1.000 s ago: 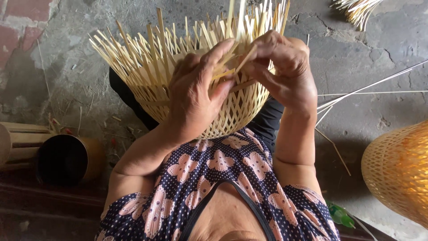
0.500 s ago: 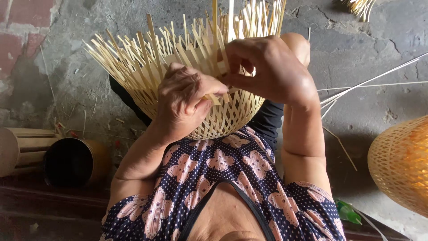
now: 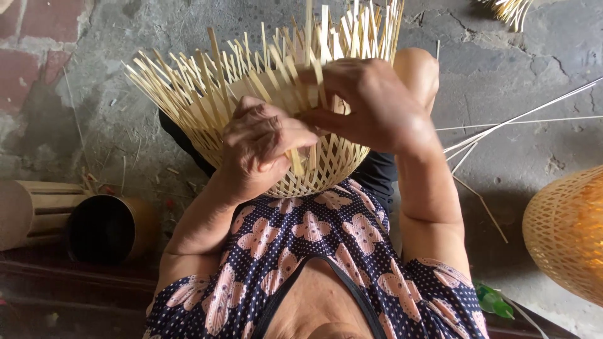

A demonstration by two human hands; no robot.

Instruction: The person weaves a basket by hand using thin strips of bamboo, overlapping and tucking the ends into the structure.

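1. Both hands are closed on bamboo: the left hand (image 3: 267,147) has its grip clamped on a strip (image 3: 294,162) low on the basket wall, fingers curled tight, and the right hand (image 3: 367,107) pinches upright strips near the rim.
2. The basket (image 3: 320,169) is half-woven and rests in the person's lap against one knee (image 3: 416,69), its woven bottom toward the body and its loose strip ends fanning up and outward.
3. What could go wrong, as I judge it: a thin strip bent too sharply between the two hands could crease or snap; if the left grip slackens, the tucked strip may spring back out of the weave.
4. The splayed strip ends (image 3: 182,81) are stiff and pointed, close to the fingers, so a slip of either hand could meet a sharp edge.
5. Edges and room: the concrete floor (image 3: 515,56) beyond the basket lies open.
6. To the left, a dark tube (image 3: 103,227) and a pale cylinder (image 3: 25,210) lie near the left elbow, apart from the basket.
7. To the right, long loose strips (image 3: 502,125) lie across the floor, and a finished basket (image 3: 565,232) stands well apart from the right forearm.
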